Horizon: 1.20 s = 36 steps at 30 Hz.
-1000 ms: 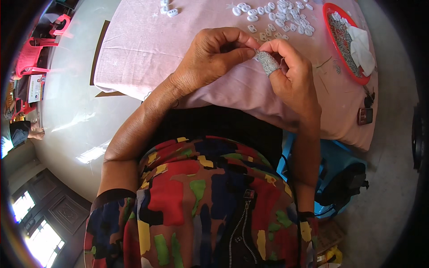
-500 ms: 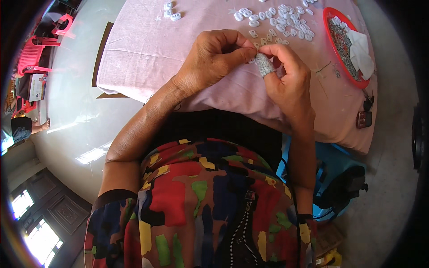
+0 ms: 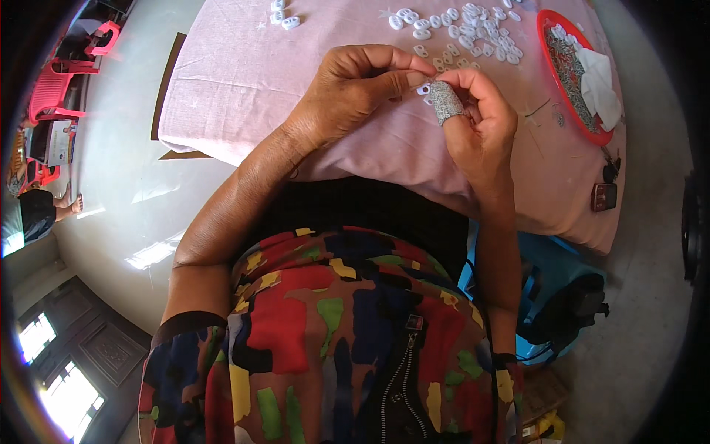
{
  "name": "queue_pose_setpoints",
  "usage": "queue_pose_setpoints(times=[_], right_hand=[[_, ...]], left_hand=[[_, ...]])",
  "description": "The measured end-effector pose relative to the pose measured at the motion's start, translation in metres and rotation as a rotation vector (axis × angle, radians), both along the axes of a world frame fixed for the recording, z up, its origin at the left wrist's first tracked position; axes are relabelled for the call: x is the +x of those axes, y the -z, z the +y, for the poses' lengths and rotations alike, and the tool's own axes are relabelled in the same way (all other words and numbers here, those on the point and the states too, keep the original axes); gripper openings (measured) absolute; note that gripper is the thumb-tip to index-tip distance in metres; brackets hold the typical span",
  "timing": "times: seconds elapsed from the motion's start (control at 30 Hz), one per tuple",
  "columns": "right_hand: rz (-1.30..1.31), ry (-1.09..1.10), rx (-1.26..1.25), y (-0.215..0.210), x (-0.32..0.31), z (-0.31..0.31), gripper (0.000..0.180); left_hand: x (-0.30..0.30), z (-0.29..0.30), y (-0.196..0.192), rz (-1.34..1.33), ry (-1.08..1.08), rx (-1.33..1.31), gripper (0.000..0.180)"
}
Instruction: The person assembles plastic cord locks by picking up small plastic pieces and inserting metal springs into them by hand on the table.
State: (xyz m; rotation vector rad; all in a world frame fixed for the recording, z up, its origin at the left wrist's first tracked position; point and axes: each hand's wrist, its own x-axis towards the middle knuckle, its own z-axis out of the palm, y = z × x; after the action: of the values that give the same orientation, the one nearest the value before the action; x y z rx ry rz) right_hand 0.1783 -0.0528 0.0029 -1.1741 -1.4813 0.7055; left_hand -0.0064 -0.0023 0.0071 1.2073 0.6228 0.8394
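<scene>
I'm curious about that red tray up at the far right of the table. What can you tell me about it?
The red tray is a shallow, plastic-looking dish with a raised rim. It lies flat on the pink tablecloth by the table's right edge. It holds a heap of small greyish metal bits and a crumpled white cloth. Neither hand touches it.

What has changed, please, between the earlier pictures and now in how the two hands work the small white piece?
Little moved: both hands drifted slightly up the table. The left hand and right hand keep their pinch on the small white piece. The grey finger wrap, the white pieces and the red tray stayed put.
</scene>
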Motion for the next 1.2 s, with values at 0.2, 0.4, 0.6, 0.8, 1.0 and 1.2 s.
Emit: queue_pose_setpoints(times=[0.2, 0.4, 0.6, 0.8, 1.0, 1.2], right_hand=[[-0.008, 0.010, -0.006, -0.004, -0.003, -0.004, 0.009], [-0.045, -0.034, 0.010, -0.005, -0.006, -0.002, 0.008], [-0.128, -0.031, -0.012, -0.011, -0.003, -0.008, 0.010], [-0.194, 0.009, -0.035, -0.010, -0.006, -0.009, 0.008], [-0.174, -0.004, -0.001, -0.003, 0.008, -0.012, 0.010], [-0.266, 0.043, -0.011, -0.006, 0.008, -0.016, 0.012]], left_hand=[[-0.004, 0.004, 0.002, -0.019, 0.005, -0.020, 0.021], [-0.009, 0.003, -0.001, -0.069, 0.017, -0.023, 0.015], [0.003, 0.004, 0.016, -0.117, 0.059, 0.124, 0.012], [0.002, 0.002, 0.010, -0.084, 0.015, 0.127, 0.010], [0.005, 0.008, 0.011, -0.061, -0.006, 0.119, 0.010], [0.010, 0.005, 0.020, -0.017, -0.009, 0.211, 0.009]])
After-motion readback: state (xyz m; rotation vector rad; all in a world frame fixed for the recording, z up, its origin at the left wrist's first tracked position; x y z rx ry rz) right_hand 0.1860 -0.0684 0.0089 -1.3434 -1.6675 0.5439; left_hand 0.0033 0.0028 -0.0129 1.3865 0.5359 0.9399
